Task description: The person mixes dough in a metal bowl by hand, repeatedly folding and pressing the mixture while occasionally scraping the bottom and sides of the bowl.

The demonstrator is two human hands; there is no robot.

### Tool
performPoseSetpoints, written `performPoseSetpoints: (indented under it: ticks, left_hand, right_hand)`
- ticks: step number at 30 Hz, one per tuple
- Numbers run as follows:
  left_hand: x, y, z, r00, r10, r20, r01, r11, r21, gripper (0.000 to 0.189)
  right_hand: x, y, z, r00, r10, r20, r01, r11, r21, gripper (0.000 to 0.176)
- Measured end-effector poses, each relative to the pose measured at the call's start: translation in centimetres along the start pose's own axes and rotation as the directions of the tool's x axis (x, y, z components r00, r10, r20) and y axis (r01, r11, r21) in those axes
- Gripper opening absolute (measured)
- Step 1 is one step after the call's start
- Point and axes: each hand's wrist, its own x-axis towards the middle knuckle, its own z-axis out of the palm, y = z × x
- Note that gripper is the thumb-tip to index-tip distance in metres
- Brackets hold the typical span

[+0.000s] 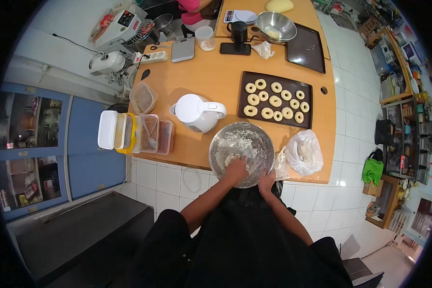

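A large metal mixing bowl (268,139), its inside streaked with flour, sits at the table's near edge. Inside it my left hand (236,170) presses into a pale lump of dough (230,158), with the fingers curled around it and partly hidden. My right hand (266,183) grips the bowl's near right rim. Just right of the bowl lies a clear plastic bag (304,152) with something white in it. Beyond the bowl, a dark baking tray (273,75) carries several rings of dough (275,101).
A white electric kettle (191,111) stands left of the bowl, with plastic containers (150,132) beyond it. Farther back are a scale (183,50), a black phone (235,49), a black pitcher (238,32), another metal bowl (283,26) and a second tray (305,50). A person in pink (191,6) is at the far side.
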Motion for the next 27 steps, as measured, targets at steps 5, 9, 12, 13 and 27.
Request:
performPoseSetpoints:
  ticks: [5, 9, 12, 13, 27]
  left_hand:
    - [0.8, -0.8, 1.5, 0.924, 0.135, -0.359, -0.185, 0.977, -0.109, 0.053]
    - [1.9, -2.9, -0.2, 0.865, 0.148, -0.480, -0.060, 0.979, 0.194, 0.040]
    - [1.4, -3.2, -1.7, 0.997, 0.006, -0.071, 0.002, 0.994, 0.107, 0.036]
    - [1.2, -3.3, -1.1, 0.996, 0.005, -0.085, 0.002, 0.996, 0.084, 0.035]
    - [0.7, -2.7, 0.6, 0.970, -0.016, -0.243, -0.046, 0.967, -0.249, 0.040]
  right_hand:
    - [0.1, 0.4, 0.3, 1.000, 0.015, 0.005, -0.015, 0.999, -0.040, 0.020]
    - [0.2, -0.4, -0.5, 0.996, -0.084, 0.042, 0.085, 0.996, -0.003, 0.024]
    - [1.7, -1.2, -0.5, 0.994, -0.098, 0.040, 0.097, 0.995, 0.019, 0.026]
    - [2.4, -0.7, -0.3, 0.994, -0.105, 0.043, 0.106, 0.994, -0.020, 0.026]
    - [0.8, -1.6, 0.0, 0.985, -0.171, -0.013, 0.170, 0.983, -0.069, 0.027]
